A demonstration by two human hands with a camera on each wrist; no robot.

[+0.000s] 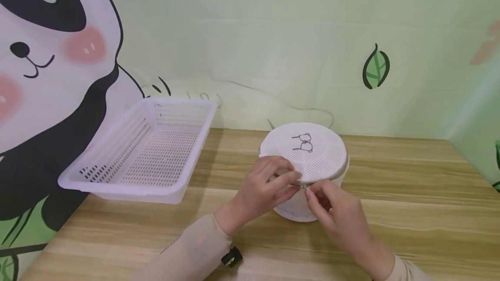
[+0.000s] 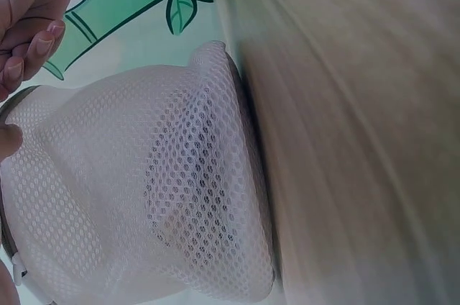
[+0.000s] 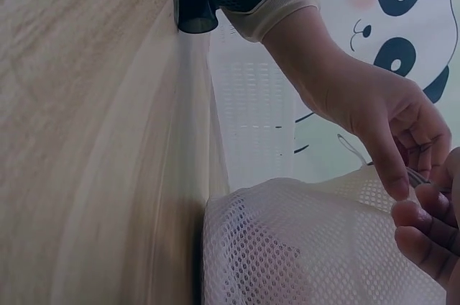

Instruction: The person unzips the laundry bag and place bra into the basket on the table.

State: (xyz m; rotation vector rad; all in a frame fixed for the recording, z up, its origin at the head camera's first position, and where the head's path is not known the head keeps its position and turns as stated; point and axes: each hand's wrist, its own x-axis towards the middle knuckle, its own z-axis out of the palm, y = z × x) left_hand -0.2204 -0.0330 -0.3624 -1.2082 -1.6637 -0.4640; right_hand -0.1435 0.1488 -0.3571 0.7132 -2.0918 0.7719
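A white cylindrical mesh laundry bag (image 1: 297,209) stands upright on the table, its round lid (image 1: 320,155) printed with a small bra drawing. A grey zipper (image 1: 332,179) runs round the lid's edge. At the near left of that edge my left hand (image 1: 267,185) pinches the rim between thumb and fingers. My right hand (image 1: 341,214) pinches the small zipper pull at the front, close to the left fingertips. In the right wrist view the left hand (image 3: 374,103) and the right fingers (image 3: 424,240) meet at the rim. A darker patch shows through the mesh (image 2: 194,168); what it is, I cannot tell.
On the left of the wooden table (image 1: 410,211) sits a white perforated plastic basket (image 1: 195,155) with nothing visible in it. Behind the table hangs a green backdrop (image 1: 234,47) with a panda and leaves. A black wrist mount (image 1: 232,256) sits by the left sleeve.
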